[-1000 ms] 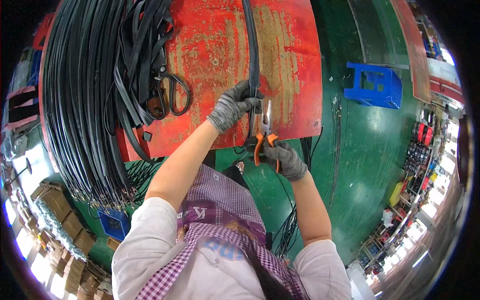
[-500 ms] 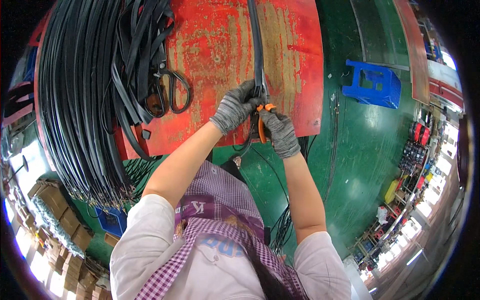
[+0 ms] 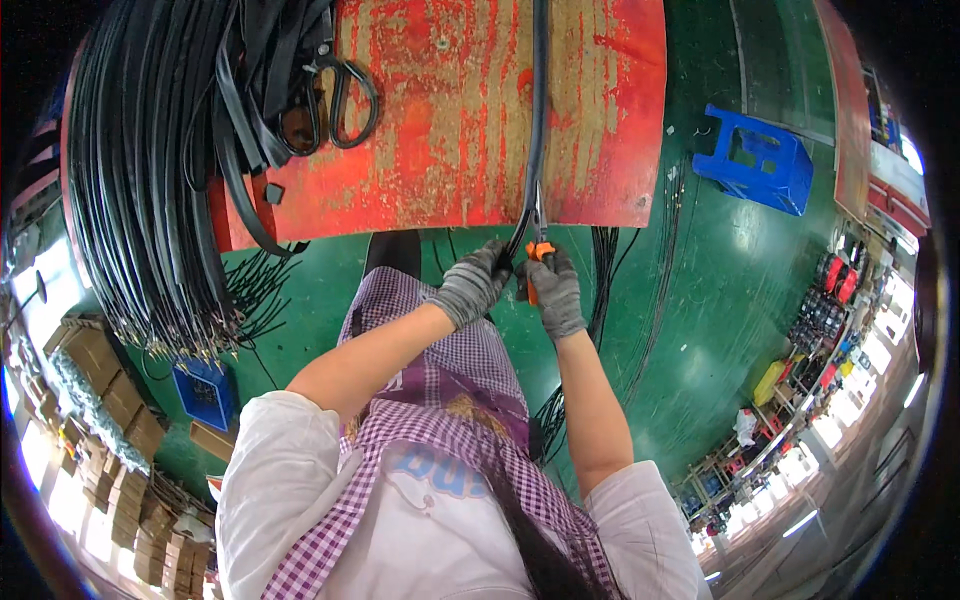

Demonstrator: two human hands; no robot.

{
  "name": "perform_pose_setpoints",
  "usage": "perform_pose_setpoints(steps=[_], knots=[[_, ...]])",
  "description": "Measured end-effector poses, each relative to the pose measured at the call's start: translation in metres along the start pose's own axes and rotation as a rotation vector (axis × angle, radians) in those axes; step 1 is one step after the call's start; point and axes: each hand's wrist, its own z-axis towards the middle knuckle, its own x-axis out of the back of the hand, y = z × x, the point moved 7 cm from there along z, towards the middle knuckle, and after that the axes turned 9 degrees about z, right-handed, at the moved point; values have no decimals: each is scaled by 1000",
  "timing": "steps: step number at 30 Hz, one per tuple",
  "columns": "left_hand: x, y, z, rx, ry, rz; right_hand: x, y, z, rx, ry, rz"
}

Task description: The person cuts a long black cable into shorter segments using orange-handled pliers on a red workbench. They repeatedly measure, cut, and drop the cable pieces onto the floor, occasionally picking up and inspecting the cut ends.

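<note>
A long black sleeve [image 3: 540,95] runs down the red table to its near edge, where black strands come off it. My left hand [image 3: 474,284], in a grey knitted glove, is closed around these strands just off the edge. Beside it my right hand [image 3: 556,294], gloved alike, grips orange-handled scissors [image 3: 541,250]. Their narrow metal blades point away from me and lie along the sleeve's near end. Whether the blades cut into the sleeve is too small to tell. The fingertips of both hands are partly hidden.
The worn red table [image 3: 430,150] carries a thick bundle of black cables [image 3: 150,180] at left, with black-handled scissors [image 3: 352,105] beside it. A blue plastic stool [image 3: 765,165] lies on the green floor at right. A blue crate [image 3: 205,395] stands below the bundle.
Both hands have come back toward me, from over the tabletop to just off its near edge. The scissors and the sleeve's near end have come with them. The view has shifted a little.
</note>
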Motion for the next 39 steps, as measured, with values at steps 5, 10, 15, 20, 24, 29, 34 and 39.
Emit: perform_pose_setpoints(steps=[5, 10, 15, 20, 24, 29, 34, 39], knots=[[-7, -8, 13, 13, 169, -52, -2, -6, 25, 303, -18, -341], [-11, -29, -21, 95, 494, 187, -7, 1, 33, 256, 42, -228], [-66, -90, -43, 114, 589, 108, -10, -1, 27, 150, 66, -2], [-82, -83, -7, 213, 520, 258, -12, 0, 28, 63, 118, 57], [-87, -107, 22, 254, 527, 147, -13, -1, 26, 13, 111, -18], [-86, -87, 25, 324, 128, 437, -5, 0, 28, -31, 126, -17], [-128, -113, 6, 338, -232, 229, -2, -3, 30, 13, 133, -149], [-167, -142, -21, 327, -348, 115, -5, -8, 23, 99, 144, -246]])
